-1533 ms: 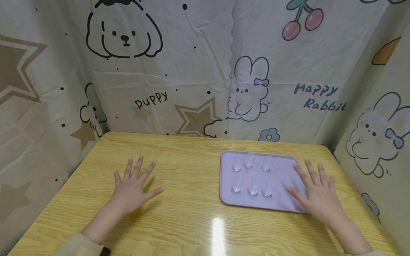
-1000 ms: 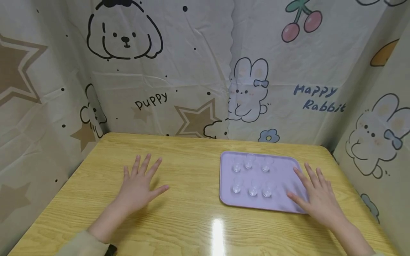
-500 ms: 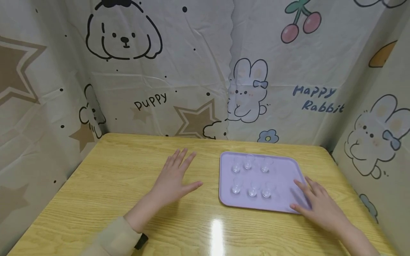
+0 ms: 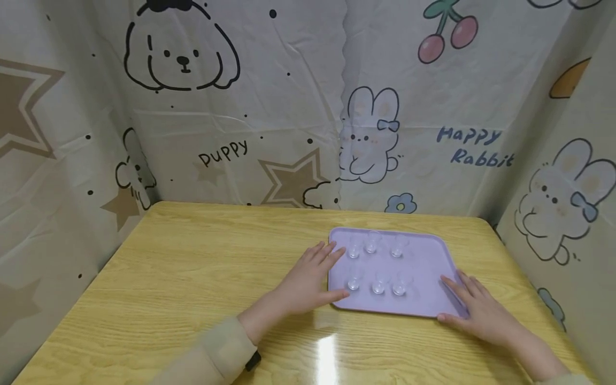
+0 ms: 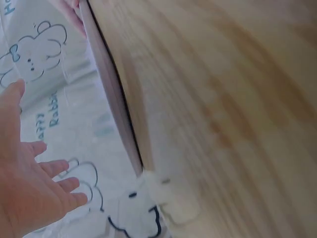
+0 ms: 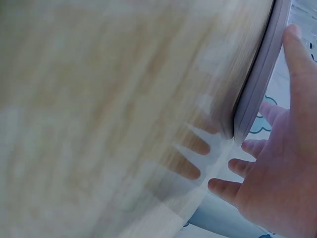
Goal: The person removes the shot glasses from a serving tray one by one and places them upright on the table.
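Note:
A lilac rectangular tray [image 4: 428, 267] lies on the table in the head view, right of the middle. Several small clear cup-like pieces [image 4: 378, 287] stand on it in two rows. My left hand [image 4: 310, 280] is at the tray's left edge, fingers spread and thumb over the near corner. At the opposite end, my right hand [image 4: 488, 315] has its fingers and thumb by the right edge and near right corner. In the right wrist view the thumb of the right hand [image 6: 277, 173] is by the tray's rim [image 6: 257, 84]; whether it touches is unclear. The left hand [image 5: 37, 193] shows extended fingers.
The wood-grain table [image 4: 202, 251] extends left of the tray and in front of it. Printed cloth [image 4: 289, 107] with puppy, rabbit and star drawings hangs behind the table and along both sides. Bright light reflects off the tabletop near the front.
My left hand has travelled right across the table to the tray's left edge. The right hand has shifted slightly nearer, to the tray's near right corner. The tray appears still.

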A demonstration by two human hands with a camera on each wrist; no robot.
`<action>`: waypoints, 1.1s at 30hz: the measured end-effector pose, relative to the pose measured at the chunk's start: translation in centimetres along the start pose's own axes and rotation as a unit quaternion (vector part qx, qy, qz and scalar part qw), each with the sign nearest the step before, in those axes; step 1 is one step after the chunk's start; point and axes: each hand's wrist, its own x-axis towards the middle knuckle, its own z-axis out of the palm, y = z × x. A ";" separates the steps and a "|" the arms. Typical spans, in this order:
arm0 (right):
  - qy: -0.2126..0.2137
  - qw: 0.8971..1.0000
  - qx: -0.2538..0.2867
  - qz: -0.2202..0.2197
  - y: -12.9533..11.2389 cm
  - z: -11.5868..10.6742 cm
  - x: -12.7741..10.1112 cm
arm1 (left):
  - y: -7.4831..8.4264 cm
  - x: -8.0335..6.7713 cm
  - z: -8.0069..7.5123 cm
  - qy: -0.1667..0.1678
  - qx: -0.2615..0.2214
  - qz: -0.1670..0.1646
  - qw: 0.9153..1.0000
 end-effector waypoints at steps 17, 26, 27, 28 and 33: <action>-0.003 1.000 0.003 -0.005 0.5 0.0 1.0 | 1.9 4.2 1.8 -0.035 -0.100 -0.022 0.994; -0.001 1.000 -0.001 -0.006 0.7 0.3 1.2 | 1.7 5.3 2.4 -0.044 -0.190 -0.078 0.978; -0.001 1.000 -0.001 -0.006 0.7 0.3 1.2 | 1.6 5.3 2.5 -0.044 -0.197 -0.081 0.976; -0.002 1.000 0.000 -0.006 0.7 0.3 1.2 | 1.6 5.4 2.6 -0.045 -0.202 -0.084 0.975; 0.001 1.000 -0.001 -0.010 0.7 0.2 1.3 | 1.4 5.6 2.7 -0.047 -0.227 -0.097 0.968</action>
